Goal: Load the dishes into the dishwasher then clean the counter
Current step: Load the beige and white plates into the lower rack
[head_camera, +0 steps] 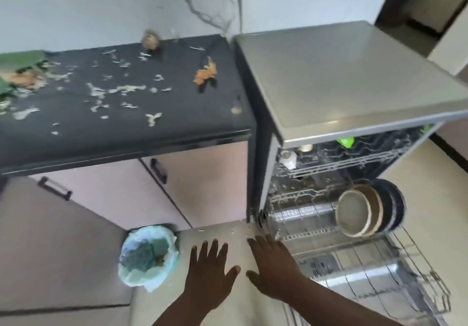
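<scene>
The dishwasher point(354, 72) stands open with its door point(359, 277) folded down and the lower rack point(417, 275) pulled out. Two beige plates point(354, 214) and some dark plates point(391, 204) stand on edge in that rack. The upper rack point(342, 163) holds a white cup point(287, 159) and a green item point(345, 141). My left hand point(210, 272) and my right hand point(273, 272) are both held flat with fingers spread, holding nothing, low by the door's left edge. The black counter point(192, 128) to the left is strewn with pale scraps and an orange peel point(206, 72).
A small bin point(148, 257) with a pale liner stands on the floor below the counter, left of my hands. Pink cabinet doors point(202, 186) with dark handles sit under the counter. Green leaves and peelings point(17, 72) lie at its far left. A doorway point(415, 1) opens at the top right.
</scene>
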The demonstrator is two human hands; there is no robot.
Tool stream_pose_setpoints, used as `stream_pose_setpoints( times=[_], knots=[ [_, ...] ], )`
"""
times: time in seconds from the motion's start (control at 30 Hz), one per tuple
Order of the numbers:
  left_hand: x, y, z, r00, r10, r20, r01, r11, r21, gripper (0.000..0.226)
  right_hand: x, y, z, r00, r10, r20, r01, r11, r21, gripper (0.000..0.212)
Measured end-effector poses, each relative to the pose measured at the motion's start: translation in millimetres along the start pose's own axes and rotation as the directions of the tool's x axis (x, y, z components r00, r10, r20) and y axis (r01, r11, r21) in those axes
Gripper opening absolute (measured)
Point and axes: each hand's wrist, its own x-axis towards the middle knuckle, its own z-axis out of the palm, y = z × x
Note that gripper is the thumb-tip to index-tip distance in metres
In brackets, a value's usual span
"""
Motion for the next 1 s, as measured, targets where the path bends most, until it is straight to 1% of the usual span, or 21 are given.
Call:
stream_pose_setpoints(
  times=[0.03,0.07,0.13,0.2,0.23,0.33,0.4,0.5,0.53,0.6,0.63,0.67,0.7,0.73,0.77,0.8,0.83,0.87,1.0],
  knots=[
    [-9.7,-14.0,-4.6,0.999,-0.03,-0.035,0.03,1.0,0.003,0.08,4.0,-18.1,-3.7,1.0,-0.026,-0.004,0.026,0.999,-0.037,0.077],
    [-19.7,-27.8,-9.9,0.997,-0.055,-0.06,0.055,0.998,0.003,0.08,8.3,-35.8,-8.2,0.999,-0.029,0.028,0.031,0.998,-0.049,0.078],
    [-40.0,-61.4,-19.5,0.991,-0.104,-0.082,0.103,0.995,-0.012,0.081,14.3,-80.5,-22.9,0.998,-0.041,0.045,0.044,0.995,-0.085,0.077],
    [-61.0,-95.4,-27.6,0.985,-0.143,-0.096,0.14,0.99,-0.034,0.082,22.3,-122.3,-30.8,0.991,-0.132,0.01,0.132,0.987,-0.09,0.077],
    [-74.1,-114.4,-32.2,0.98,-0.165,-0.109,0.16,0.986,-0.054,0.082,26.1,-143.2,-34.5,0.985,-0.173,0.024,0.174,0.982,-0.08,0.076],
    [-108.7,-168.9,-54.9,0.96,-0.234,-0.154,0.222,0.971,-0.09,0.082,40.2,-207.0,-53.8,0.968,-0.249,-0.031,0.245,0.965,-0.094,0.076],
    [-129.8,-200.8,-72.3,0.937,-0.281,-0.207,0.271,0.96,-0.076,0.082,47.4,-251.6,-73.5,0.955,-0.296,-0.013,0.294,0.95,-0.102,0.074],
    [-152.0,-239.5,-102.2,0.891,-0.345,-0.295,0.333,0.939,-0.092,0.083,62.2,-307.8,-93.3,0.927,-0.366,-0.085,0.353,0.926,-0.137,0.069],
    [-157.3,-252.2,-112.0,0.874,-0.362,-0.324,0.351,0.932,-0.093,0.083,66.5,-325.5,-104.8,0.93,-0.356,-0.089,0.343,0.929,-0.137,0.07],
    [-167.7,-273.8,-134.0,0.839,-0.398,-0.371,0.386,0.916,-0.109,0.082,79.1,-353.0,-120.0,0.894,-0.419,-0.159,0.394,0.904,-0.167,0.083],
    [-170.6,-284.3,-144.3,0.826,-0.414,-0.384,0.398,0.909,-0.123,0.081,84.3,-365.3,-130.1,0.891,-0.432,-0.14,0.408,0.897,-0.173,0.088],
    [-174.9,-292.8,-156.0,0.809,-0.428,-0.403,0.407,0.902,-0.141,0.081,88.6,-375.4,-139.4,0.893,-0.433,-0.119,0.412,0.896,-0.166,0.09],
    [-180.6,-302.2,-169.3,0.782,-0.447,-0.435,0.428,0.892,-0.147,0.082,96.2,-385.4,-148.7,0.877,-0.454,-0.159,0.43,0.888,-0.164,0.087],
    [-184.8,-310.0,-182.8,0.76,-0.475,-0.443,0.456,0.876,-0.156,0.088,103.6,-394.7,-157.1,0.861,-0.464,-0.208,0.437,0.885,-0.162,0.079],
    [-187.0,-317.6,-196.1,0.734,-0.49,-0.471,0.475,0.865,-0.161,0.1,112.2,-403.9,-165.2,0.855,-0.465,-0.227,0.44,0.884,-0.157,0.069],
    [-185.2,-326.9,-206.9,0.719,-0.488,-0.495,0.481,0.863,-0.153,0.114,120.8,-413.2,-173.6,0.853,-0.468,-0.23,0.45,0.884,-0.13,0.066],
    [-185.1,-333.2,-216.5,0.724,-0.502,-0.474,0.484,0.858,-0.171,0.125,129.1,-420.5,-180.5,0.849,-0.474,-0.235,0.46,0.881,-0.115,0.068],
    [-183.7,-341.4,-226.4,0.719,-0.516,-0.466,0.494,0.85,-0.18,0.13,141.2,-427.8,-187.2,0.844,-0.479,-0.24,0.466,0.878,-0.113,0.07],
    [-166.8,-378.1,-263.0,0.674,-0.54,-0.504,0.53,0.829,-0.179,0.13,190.8,-454.6,-214.6,0.822,-0.511,-0.251,0.503,0.859,-0.1,0.072]
  ],
)
